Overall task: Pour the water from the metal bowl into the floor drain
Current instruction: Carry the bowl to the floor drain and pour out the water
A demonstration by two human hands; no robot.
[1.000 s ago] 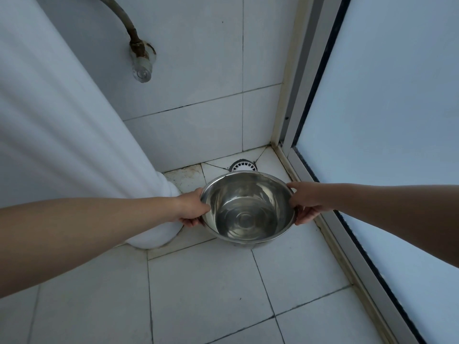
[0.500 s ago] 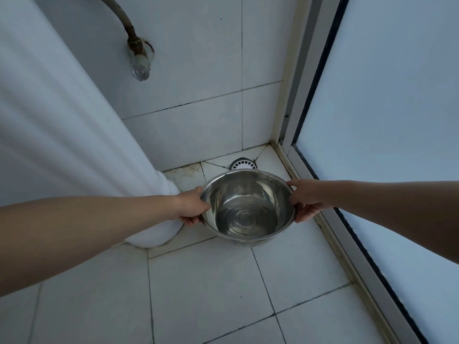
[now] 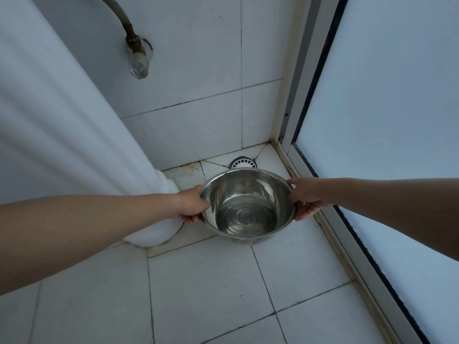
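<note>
The floor (image 3: 211, 281) is tiled, and the bowl (image 3: 247, 203) is held over it just short of the corner drain (image 3: 243, 163), water pooled inside. It's pinched at opposite rims by the left hand (image 3: 191, 204) and right hand (image 3: 306, 196). Probably best tipped slowly over the far rim so the drain gets hit, not the tiles.

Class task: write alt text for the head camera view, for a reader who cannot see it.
Two bare hands, left hand and right hand, hold a metal bowl by its rim, above a tiled floor, near a corner floor drain.
</note>
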